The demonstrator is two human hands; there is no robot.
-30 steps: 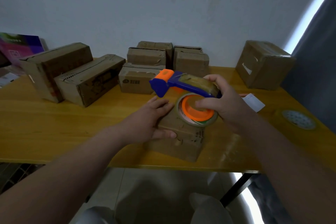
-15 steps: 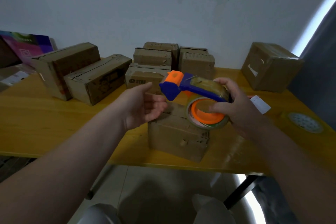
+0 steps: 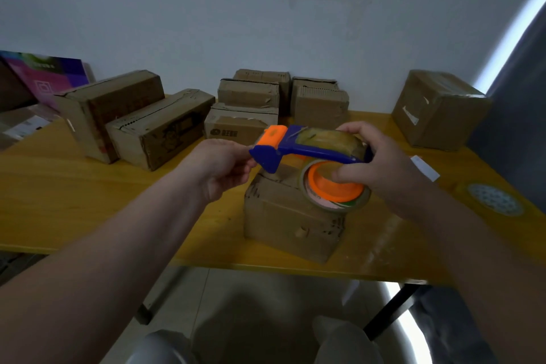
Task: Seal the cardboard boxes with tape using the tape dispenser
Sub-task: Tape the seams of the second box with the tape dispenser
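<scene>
A small cardboard box (image 3: 289, 224) stands on the wooden table (image 3: 88, 201) near its front edge. Just above the box's top I hold a blue and orange tape dispenser (image 3: 313, 150) with a tape roll (image 3: 334, 189) on an orange hub. My right hand (image 3: 393, 168) grips the dispenser round its handle and roll. My left hand (image 3: 221, 165) is raised off the box and pinches the dispenser's blue front end with thumb and curled fingers. Its fingertips are partly hidden behind the head.
Two long cardboard boxes (image 3: 133, 121) lie at the back left, and a stack of small boxes (image 3: 248, 97) stands at the back centre. Another box (image 3: 437, 109) is back right. A white card (image 3: 425, 168) and a round disc (image 3: 495, 199) lie right.
My left hand has lifted off the small box's top and come up to the dispenser's front end. The dispenser has risen slightly above the box.
</scene>
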